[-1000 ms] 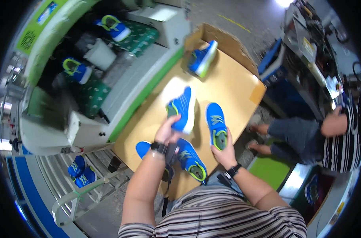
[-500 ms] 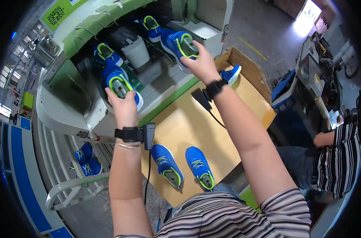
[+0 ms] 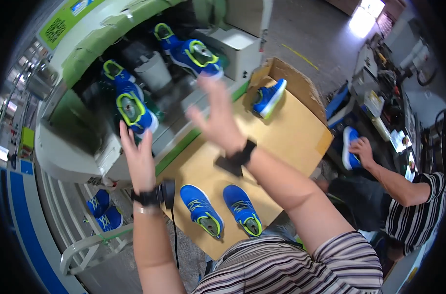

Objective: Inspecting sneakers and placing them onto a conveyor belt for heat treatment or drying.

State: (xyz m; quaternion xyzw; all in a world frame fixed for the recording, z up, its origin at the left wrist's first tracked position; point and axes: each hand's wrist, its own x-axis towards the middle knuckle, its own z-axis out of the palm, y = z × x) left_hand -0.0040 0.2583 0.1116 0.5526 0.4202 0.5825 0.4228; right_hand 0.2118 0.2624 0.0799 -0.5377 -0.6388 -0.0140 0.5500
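My left hand [image 3: 140,159] is open, its fingers stretched toward the near left blue sneaker [image 3: 145,120] in the machine. Whether the fingertips touch it I cannot tell. Blurred by motion, my right hand [image 3: 217,115] has its fingers apart and holds nothing. Just beyond it lies the near right blue sneaker [image 3: 184,56], with lime collar and grey last inside. Farther in sit another sneaker [image 3: 116,72] on the left and one [image 3: 165,36] on the right. Closer to my body, a pair of blue sneakers, left [image 3: 202,209] and right [image 3: 241,208], rests on the tan board.
The machine [image 3: 69,137] has a padded green rim and a white cup-shaped part [image 3: 154,72] inside. One tilted sneaker [image 3: 269,98] lies by the cardboard wall [image 3: 299,85]. Sneakers [image 3: 105,215] sit on the rack at left. At right, a co-worker's hand [image 3: 362,149] holds a blue sneaker [image 3: 349,142].
Both hands have let go of the two near sneakers, which now lie in the machine. My right hand has drawn back toward me. The co-worker's hand now shows on a sneaker.
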